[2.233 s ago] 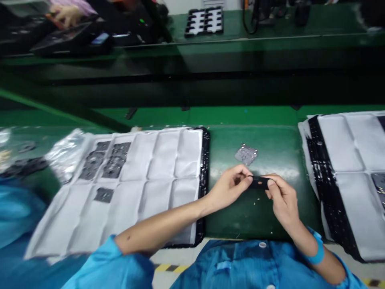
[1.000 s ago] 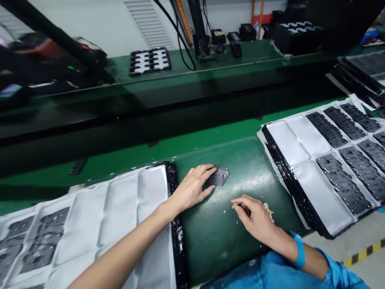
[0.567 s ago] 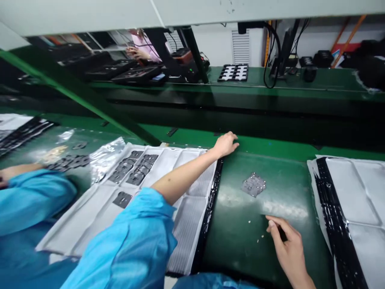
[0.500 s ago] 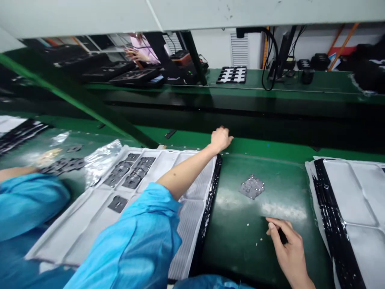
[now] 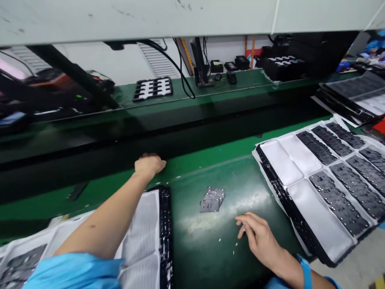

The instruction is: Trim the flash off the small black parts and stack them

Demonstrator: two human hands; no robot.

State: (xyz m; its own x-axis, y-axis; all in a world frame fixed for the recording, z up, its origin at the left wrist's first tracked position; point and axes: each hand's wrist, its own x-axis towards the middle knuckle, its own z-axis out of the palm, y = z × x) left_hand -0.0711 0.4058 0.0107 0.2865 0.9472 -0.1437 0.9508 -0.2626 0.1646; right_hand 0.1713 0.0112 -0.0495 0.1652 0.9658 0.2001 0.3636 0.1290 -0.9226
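My left hand point(image 5: 149, 165) reaches out over the edge of the black conveyor belt point(image 5: 192, 128). Its fingers curl down and away from me, so what they hold, if anything, is hidden. Low above the green bench, my right hand point(image 5: 259, 236) has loosely bent fingers, the tips apart, with nothing visible between them. Just left of it lies a small overlapping pile of thin grey plates point(image 5: 212, 200). Several tiny pale bits point(image 5: 234, 252) are scattered near its fingertips.
A white-lined black tray point(image 5: 303, 216) at right holds rows of dark plates point(image 5: 338, 202). Another such tray point(image 5: 144, 224) lies under my left forearm. Across the belt stands a black tray of white pieces point(image 5: 153, 88), with hanging cables point(image 5: 177, 68). A pale overhead panel point(image 5: 192, 20) spans the top.
The view has swung to the right, showing more of the right tray. My left hand stays extended at the belt. The grey plates now lie more spread out, and my right fingers have loosened slightly.
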